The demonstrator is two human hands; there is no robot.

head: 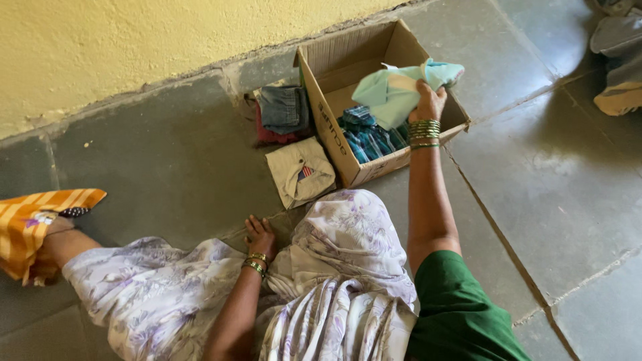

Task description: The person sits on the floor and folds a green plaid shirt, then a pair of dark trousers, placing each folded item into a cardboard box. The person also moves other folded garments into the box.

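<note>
Head view: folded cloth held over open box, left hand braced on floor

- Right hand [428, 101] grips a folded mint-green cloth [394, 90], fingers closed on its near edge. Cloth hangs above the cardboard box [334, 127], over the right half of the opening, not yet resting on anything.
- Box sits on the grey stone floor [568, 174] against the yellow wall [134, 47], flaps open. Inside: a blue plaid garment [371, 137] along the near wall, bare cardboard behind it.
- Left hand [259, 234] lies flat on the floor, fingers spread, holding nothing, apparently bearing weight.
- Just left of the box: a folded beige garment [301, 170], and behind it a denim piece [284, 107] stacked on something red [271, 136].
- Striped orange cloth [33, 227] lies at far left, well apart.

Risks, as I judge them:
- The grip is on one edge only, so the fold could fall open and land crumpled.
- The cloth is near the right wall of the box; a corner could catch the rim and drape outside.
- Landing on the plaid pile could leave it tilted and sliding toward the bare part.
- The reach is long and leans on one arm; a slip of the braced hand would jolt the placement.
</note>
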